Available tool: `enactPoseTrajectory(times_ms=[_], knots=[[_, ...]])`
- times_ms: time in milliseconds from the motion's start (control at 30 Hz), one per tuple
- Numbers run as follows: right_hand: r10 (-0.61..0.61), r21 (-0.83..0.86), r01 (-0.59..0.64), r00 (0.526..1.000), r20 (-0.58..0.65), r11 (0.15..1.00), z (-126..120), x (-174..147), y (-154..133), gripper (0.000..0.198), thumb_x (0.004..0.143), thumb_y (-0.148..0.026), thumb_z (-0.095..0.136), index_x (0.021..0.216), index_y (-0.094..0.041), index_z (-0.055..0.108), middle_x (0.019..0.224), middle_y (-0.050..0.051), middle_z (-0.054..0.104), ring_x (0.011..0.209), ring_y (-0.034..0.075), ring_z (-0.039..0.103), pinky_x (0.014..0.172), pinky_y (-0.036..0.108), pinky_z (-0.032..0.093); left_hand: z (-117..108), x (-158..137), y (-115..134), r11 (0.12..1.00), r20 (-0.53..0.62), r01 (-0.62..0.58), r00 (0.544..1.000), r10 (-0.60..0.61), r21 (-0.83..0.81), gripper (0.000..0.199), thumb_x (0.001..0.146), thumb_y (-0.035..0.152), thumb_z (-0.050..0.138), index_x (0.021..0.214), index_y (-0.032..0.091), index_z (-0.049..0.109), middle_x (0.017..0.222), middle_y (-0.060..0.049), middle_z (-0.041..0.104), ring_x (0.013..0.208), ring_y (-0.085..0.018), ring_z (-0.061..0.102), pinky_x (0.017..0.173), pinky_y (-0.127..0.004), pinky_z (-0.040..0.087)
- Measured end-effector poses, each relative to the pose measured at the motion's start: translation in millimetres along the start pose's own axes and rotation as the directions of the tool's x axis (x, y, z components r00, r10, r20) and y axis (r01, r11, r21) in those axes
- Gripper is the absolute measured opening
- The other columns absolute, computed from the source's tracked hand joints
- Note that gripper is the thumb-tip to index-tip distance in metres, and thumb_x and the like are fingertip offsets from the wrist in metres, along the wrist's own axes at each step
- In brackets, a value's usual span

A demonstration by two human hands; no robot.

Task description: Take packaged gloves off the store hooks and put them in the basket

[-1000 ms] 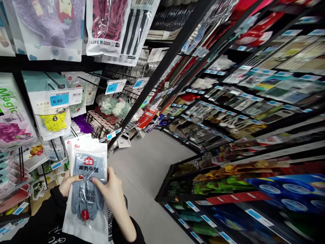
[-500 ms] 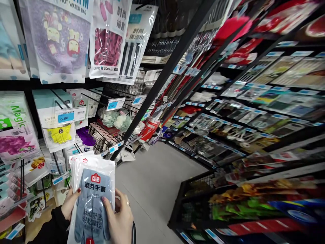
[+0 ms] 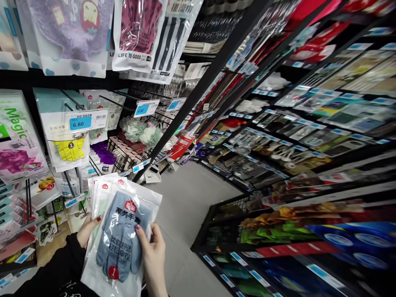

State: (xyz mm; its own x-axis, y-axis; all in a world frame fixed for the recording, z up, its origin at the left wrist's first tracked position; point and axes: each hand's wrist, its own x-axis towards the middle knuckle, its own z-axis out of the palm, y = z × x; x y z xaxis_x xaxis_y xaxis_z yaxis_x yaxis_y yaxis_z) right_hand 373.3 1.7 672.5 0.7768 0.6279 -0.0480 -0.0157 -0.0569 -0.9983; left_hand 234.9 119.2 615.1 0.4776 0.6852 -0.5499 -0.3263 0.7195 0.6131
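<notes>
Both my hands hold a small stack of packaged household gloves at the lower left of the view. On top lies a clear and white packet of blue-grey gloves, tilted, with a red logo. Behind it, edges of more glove packets show. My left hand grips the stack at its left edge, with the thumb in front and the fingers hidden behind. My right hand pinches the top packet at its right side, its thumb lying on the front. Part of the right fingers is hidden behind the packet.
Yellow latex glove packets hang on a hook behind a price tag. Pink glove packets hang to the left. A black shelf post slants beside them. Grey floor runs between stocked shelves.
The top packet has shifted right and tilted clockwise, fanning away from those behind it. My right hand has moved with it. The view has dipped slightly, so the shelf goods sit higher.
</notes>
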Motion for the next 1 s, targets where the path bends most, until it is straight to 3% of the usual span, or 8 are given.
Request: enactPoseTrajectory(times_ms=[100,267,400,500,633,700,800,1000], knots=[[-0.013,0.073,0.018,0.998,-0.068,0.997,-22.7,14.6,-10.7,0.035,0.07,-0.048,0.064,0.073,-0.019,0.044,0.066,-0.003,0.05,0.06,0.012,0.045,0.053,0.021,0.039,-0.7,-0.8,3.8,1.0,-0.027,0.004,1.0,-0.003,0.014,0.051,0.057,0.015,0.077,0.105,0.014,0.06,0.071,-0.006,0.071,0.074,-0.029,0.068,0.07,-0.037,0.051],[-0.157,0.081,0.175,0.97,-0.186,0.981,-66.2,46.2,-45.1,0.039,0.064,-0.047,0.071,0.071,-0.019,0.044,0.063,-0.005,0.049,0.057,0.009,0.043,0.052,0.018,0.037,1.1,-2.5,15.6,1.0,-0.049,0.024,0.999,-0.023,0.018,0.045,0.068,0.011,0.065,0.113,0.012,0.055,0.074,-0.006,0.072,0.073,-0.026,0.068,0.068,-0.034,0.053],[-0.206,0.156,0.228,0.967,-0.147,0.961,-79.9,59.6,-65.1,0.033,0.066,-0.04,0.073,0.075,-0.02,0.047,0.066,-0.005,0.052,0.059,0.009,0.047,0.054,0.018,0.039,-3.6,1.5,20.9,0.998,-0.111,0.046,0.993,-0.041,0.037,0.04,0.075,0.007,0.057,0.115,0.009,0.053,0.071,-0.006,0.072,0.071,-0.025,0.069,0.068,-0.034,0.055],[-0.192,0.385,0.198,0.98,-0.055,0.902,-77.3,66.1,-66.3,0.033,0.065,-0.039,0.074,0.082,-0.023,0.05,0.07,-0.004,0.055,0.055,0.009,0.049,0.052,0.02,0.041,-9.7,6.5,22.5,0.997,-0.073,0.054,0.996,-0.05,0.053,0.042,0.076,0.008,0.056,0.118,0.009,0.051,0.076,-0.007,0.073,0.074,-0.025,0.069,0.068,-0.034,0.055],[-0.192,0.588,0.174,0.981,-0.032,0.79,-65.7,68.2,-52.0,0.026,0.077,-0.048,0.057,0.086,-0.023,0.053,0.05,-0.01,0.035,0.029,0.004,0.016,0.03,0.02,0.022,-14.5,10.9,23.1,0.996,-0.064,0.061,0.996,-0.058,0.061,0.043,0.075,0.009,0.057,0.118,0.011,0.054,0.078,-0.007,0.074,0.078,-0.027,0.069,0.073,-0.037,0.056],[-0.206,0.69,0.175,0.978,-0.038,0.703,-57.0,67.8,-41.7,0.025,0.085,-0.047,0.045,0.088,-0.023,0.054,0.047,-0.012,0.024,0.029,0.003,0.0,0.026,0.02,0.01,-15.3,11.9,23.2,0.996,-0.083,0.064,0.995,-0.059,0.056,0.04,0.074,0.009,0.057,0.114,0.011,0.058,0.079,-0.006,0.074,0.079,-0.027,0.069,0.074,-0.038,0.056],[-0.283,0.894,0.147,0.959,-0.025,0.422,-42.0,70.4,-28.9,0.018,0.091,-0.033,0.038,0.09,-0.023,0.053,0.048,-0.012,0.023,0.028,0.002,-0.004,0.024,0.018,0.007,-15.5,12.7,23.6,0.994,-0.088,0.096,0.992,-0.092,0.048,0.035,0.073,0.01,0.057,0.108,0.01,0.061,0.078,-0.007,0.074,0.082,-0.028,0.068,0.075,-0.039,0.056],[-0.383,0.996,-0.09,0.921,0.076,-0.018,-25.3,88.4,-30.6,0.021,0.093,-0.014,0.031,0.098,-0.018,0.051,0.059,-0.009,0.039,0.031,-0.001,0.027,0.031,0.006,0.029,-12.0,11.1,28.8,0.992,-0.114,0.126,0.986,-0.122,0.025,0.034,0.074,0.007,0.052,0.106,0.011,0.063,0.074,-0.006,0.074,0.073,-0.027,0.069,0.074,-0.039,0.056]])
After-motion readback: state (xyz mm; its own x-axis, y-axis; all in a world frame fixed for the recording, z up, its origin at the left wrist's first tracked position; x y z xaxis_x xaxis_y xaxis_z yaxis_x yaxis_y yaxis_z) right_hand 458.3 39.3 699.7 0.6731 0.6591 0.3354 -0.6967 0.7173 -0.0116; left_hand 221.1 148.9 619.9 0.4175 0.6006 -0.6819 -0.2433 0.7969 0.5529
